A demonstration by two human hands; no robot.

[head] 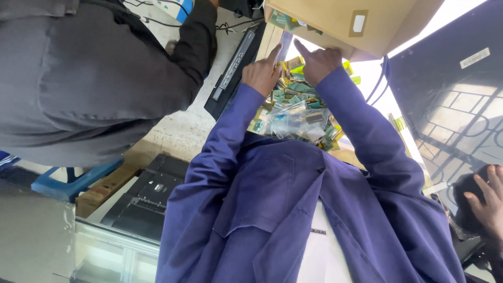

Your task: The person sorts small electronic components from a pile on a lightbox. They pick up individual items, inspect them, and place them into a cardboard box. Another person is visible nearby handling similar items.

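Both your hands are up at the far end of the pile of small green circuit boards (294, 93), just under the tipped cardboard box (335, 21).

Left hand (262, 71): index finger stretched out, other fingers curled in. Right hand (319, 63): same shape, index pointing up toward the box edge. A thin pale strip (286, 44) stands between the two fingertips. Can't tell if either hand actually pinches it or only touches it.

Progress, judged from how things lie: most boards look to be out of the box and heaped on the bench. A few green ones still show at the box mouth, top left, so prob. not all out. A clear plastic bag (299, 121) w/ parts in it lies on the near side of the pile, close to your chest. The boards lie mixed, no sorted stacks visible.

Hard to see:
- Your blue jacket sleeves cover both sides of the pile; its full extent is hidden.
- Bright glare behind the box washes out the bench there.
- Box inside not visible.
- Long black unit (236, 60) left of your left hand is partly under a co-worker's dark sleeve (196, 36).
- Another person's hand (487, 204) rests on a dark object at the right edge, cut off.
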